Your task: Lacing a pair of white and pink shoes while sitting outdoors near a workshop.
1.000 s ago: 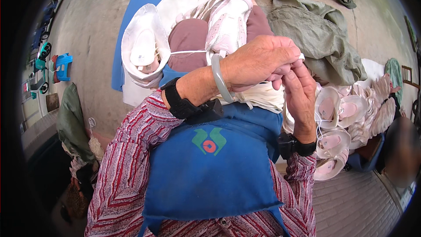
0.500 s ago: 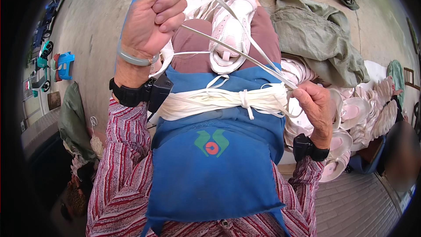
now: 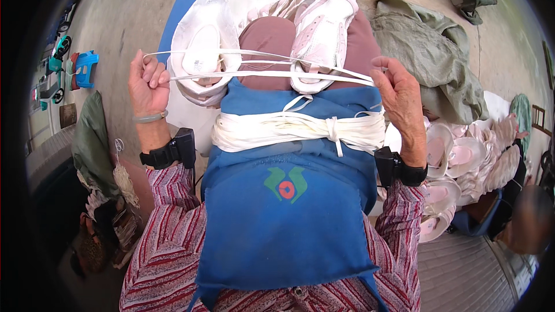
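Fingers of left hand (image 3: 151, 84), right hand (image 3: 400, 93): pinching lace (image 3: 260, 73). Blue apron (image 3: 283, 242): worn. Pink-white shoe (image 3: 321, 37): beyond apron. Lace bundle (image 3: 272, 132): on apron, tied, presumably against tangling. Lace: above apron's far edge, drawn taut, seemingly against sagging.

stretched lace (image 3: 260, 73): white
lace bundle (image 3: 272, 130): cream
apron (image 3: 283, 237): blue, green-and-red emblem (image 3: 286, 190)
sleeves (image 3: 173, 237): red-striped
lap shoe (image 3: 324, 32): white, pink

Your lace bundle (image 3: 272, 132) lies across your apron (image 3: 289, 237); beyond it sits a shoe (image 3: 324, 34), with cloth (image 3: 428, 52) to the shoe's right.
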`<action>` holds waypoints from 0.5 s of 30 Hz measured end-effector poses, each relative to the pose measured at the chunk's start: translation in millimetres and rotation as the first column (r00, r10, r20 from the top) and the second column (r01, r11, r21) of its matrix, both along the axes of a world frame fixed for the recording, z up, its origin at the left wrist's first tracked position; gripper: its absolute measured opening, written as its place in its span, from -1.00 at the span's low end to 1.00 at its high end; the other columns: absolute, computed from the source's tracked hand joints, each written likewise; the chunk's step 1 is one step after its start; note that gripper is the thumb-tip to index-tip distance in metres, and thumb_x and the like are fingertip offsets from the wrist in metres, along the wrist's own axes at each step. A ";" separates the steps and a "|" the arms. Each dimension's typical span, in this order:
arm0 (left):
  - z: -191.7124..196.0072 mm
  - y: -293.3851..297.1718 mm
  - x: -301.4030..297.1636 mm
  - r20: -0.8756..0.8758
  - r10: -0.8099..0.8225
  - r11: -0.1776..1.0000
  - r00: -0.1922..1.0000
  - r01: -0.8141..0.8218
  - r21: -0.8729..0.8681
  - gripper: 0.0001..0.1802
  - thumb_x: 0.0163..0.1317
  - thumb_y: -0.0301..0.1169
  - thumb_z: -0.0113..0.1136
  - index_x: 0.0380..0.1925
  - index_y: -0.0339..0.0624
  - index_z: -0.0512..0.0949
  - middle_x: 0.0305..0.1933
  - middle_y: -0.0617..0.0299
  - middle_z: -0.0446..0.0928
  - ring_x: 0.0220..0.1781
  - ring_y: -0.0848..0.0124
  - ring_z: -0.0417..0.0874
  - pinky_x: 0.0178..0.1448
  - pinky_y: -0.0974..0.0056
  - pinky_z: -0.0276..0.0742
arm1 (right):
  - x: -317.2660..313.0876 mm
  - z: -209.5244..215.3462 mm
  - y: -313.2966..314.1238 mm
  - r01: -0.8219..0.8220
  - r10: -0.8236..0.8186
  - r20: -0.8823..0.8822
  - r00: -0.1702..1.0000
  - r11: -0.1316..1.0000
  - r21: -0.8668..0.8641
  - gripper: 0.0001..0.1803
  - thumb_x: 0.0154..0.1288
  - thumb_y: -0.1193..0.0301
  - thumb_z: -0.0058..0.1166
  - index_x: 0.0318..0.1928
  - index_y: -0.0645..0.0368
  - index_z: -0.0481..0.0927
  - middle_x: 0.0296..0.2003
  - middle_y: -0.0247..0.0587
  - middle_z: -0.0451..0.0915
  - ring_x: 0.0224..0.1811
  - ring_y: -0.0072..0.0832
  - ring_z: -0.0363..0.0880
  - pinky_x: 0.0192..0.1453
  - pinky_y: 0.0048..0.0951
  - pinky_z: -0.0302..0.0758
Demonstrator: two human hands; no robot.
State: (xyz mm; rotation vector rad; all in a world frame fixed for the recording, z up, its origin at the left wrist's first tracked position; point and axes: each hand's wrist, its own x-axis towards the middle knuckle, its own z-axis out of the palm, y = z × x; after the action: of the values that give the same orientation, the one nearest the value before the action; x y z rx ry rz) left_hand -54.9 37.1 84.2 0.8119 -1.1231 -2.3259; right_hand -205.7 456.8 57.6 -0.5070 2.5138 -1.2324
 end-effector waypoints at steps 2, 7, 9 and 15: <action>-2.2 -22.7 18.2 -0.006 0.070 0.997 0.998 -0.070 0.023 -0.75 0.42 -0.29 0.03 -0.46 -0.12 0.40 -0.71 0.47 0.12 -0.71 0.65 0.12 -0.52 0.43 0.22 | 7.2 -12.1 -7.2 -0.068 0.074 -0.028 0.997 0.982 0.174 -0.70 0.28 0.38 0.09 0.01 0.16 0.54 -0.45 0.06 0.61 -0.40 -0.08 0.61 -0.25 -0.19 0.49; 5.8 -62.9 49.0 -0.043 0.026 0.998 0.999 -0.028 -0.064 -0.79 0.42 -0.32 0.02 -0.26 -0.26 0.50 -0.59 0.33 0.37 -0.54 0.55 0.38 -0.29 0.41 0.41 | 17.1 -26.0 -22.2 -0.206 0.241 -0.051 0.969 0.905 0.372 -0.82 0.27 0.35 0.11 -0.16 0.12 0.59 -0.50 -0.01 0.60 -0.41 -0.02 0.60 -0.27 -0.14 0.50; 6.8 -51.8 44.4 0.126 -0.013 0.878 0.992 0.072 -0.473 -0.76 0.42 -0.31 0.02 -0.17 -0.30 0.50 -0.38 0.22 0.43 -0.31 0.47 0.43 -0.10 0.34 0.41 | 15.3 -18.5 -29.1 -0.091 0.136 -0.280 0.950 0.982 0.168 -0.90 0.27 0.40 0.11 -0.26 0.13 0.59 -0.50 -0.04 0.59 -0.45 -0.06 0.56 -0.34 -0.17 0.45; 14.3 67.1 -22.2 0.124 -0.269 0.751 0.955 0.289 -0.594 -0.61 0.42 -0.20 0.03 -0.07 -0.36 0.55 -0.01 0.05 0.58 0.15 0.29 0.54 0.34 0.22 0.36 | 27.9 25.4 -58.9 -0.343 0.259 -0.571 0.779 0.938 -0.042 -0.77 0.10 0.58 0.26 -0.19 0.16 0.60 -0.54 -0.26 0.46 -0.53 -0.29 0.41 -0.40 -0.33 0.34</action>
State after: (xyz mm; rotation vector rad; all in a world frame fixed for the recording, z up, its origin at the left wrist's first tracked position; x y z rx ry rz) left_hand -77.1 104.2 98.5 0.4498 -1.9796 -1.9460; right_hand -177.8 397.9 83.0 -1.4407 2.6319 -1.2764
